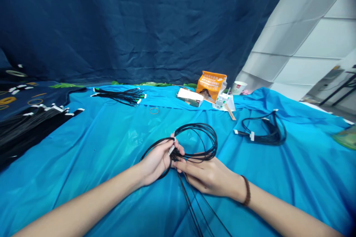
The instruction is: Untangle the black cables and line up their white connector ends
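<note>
A bundle of thin black cables (214, 144) is looped into coils above the blue cloth in the middle of the view. My left hand (157, 161) is closed around the bundle, with a white connector showing at its fingers. My right hand (204, 176) pinches the cables just below the coil, close against my left fingertips. Several loose cable strands hang down from between the hands toward the front edge. The exact grip of the right fingertips is partly hidden.
On the blue cloth (116, 148), another coiled cable bundle (274, 137) lies right. Black cables with white connectors lie far left (33, 124) and back left (119, 95). A rubber band (154, 110), a box (190, 97), an orange bag (211, 86) and a paper cup (238, 88) are behind.
</note>
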The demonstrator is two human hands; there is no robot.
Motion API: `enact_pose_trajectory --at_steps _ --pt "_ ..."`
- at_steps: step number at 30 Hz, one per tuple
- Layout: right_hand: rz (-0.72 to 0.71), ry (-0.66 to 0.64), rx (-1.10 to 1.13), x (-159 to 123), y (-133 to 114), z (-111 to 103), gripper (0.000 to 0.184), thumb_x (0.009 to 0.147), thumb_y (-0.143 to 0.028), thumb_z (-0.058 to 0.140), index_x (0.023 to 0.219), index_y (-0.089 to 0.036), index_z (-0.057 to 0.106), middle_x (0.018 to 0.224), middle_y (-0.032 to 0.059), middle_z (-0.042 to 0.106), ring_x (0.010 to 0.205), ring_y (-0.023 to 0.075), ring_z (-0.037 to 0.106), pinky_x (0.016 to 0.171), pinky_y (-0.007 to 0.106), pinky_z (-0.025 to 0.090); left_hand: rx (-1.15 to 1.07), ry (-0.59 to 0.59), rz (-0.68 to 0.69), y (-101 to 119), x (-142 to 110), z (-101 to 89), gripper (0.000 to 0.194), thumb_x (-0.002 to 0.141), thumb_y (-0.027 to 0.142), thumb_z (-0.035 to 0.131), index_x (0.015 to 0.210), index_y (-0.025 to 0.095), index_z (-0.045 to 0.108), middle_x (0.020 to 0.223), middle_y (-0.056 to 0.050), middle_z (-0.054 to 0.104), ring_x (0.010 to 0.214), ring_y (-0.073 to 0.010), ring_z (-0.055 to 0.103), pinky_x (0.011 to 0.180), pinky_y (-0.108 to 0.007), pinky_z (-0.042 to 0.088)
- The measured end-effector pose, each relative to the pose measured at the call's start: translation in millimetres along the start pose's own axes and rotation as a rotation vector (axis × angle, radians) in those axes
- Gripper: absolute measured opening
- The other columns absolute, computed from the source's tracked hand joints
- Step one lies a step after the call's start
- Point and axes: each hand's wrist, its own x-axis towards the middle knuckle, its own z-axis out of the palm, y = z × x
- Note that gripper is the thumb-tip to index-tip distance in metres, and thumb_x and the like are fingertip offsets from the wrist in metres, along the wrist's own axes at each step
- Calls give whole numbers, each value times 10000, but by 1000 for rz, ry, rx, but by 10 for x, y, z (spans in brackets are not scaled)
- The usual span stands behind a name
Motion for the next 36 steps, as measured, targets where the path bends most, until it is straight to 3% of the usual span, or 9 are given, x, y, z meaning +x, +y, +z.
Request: enact_pose_trajectory --at_steps 24,36 --pt "9 -36 -35 19 -14 -12 379 826 -119 404 1204 -127 427 952 84 631 915 167 588 779 287 490 -11 22 3 10 -16 37 122 792 216 430 700 156 483 660 -21 553 503 -130 535 407 -250 445" --pt "-17 46 -55 16 -6 -10 300 848 -132 404 1143 -105 451 819 50 655 762 140 617 749 280 486 -63 13 -21 16 0 -9 133 818 215 385 729 166 471 672 -22 560 517 -145 560 425 -263 451"
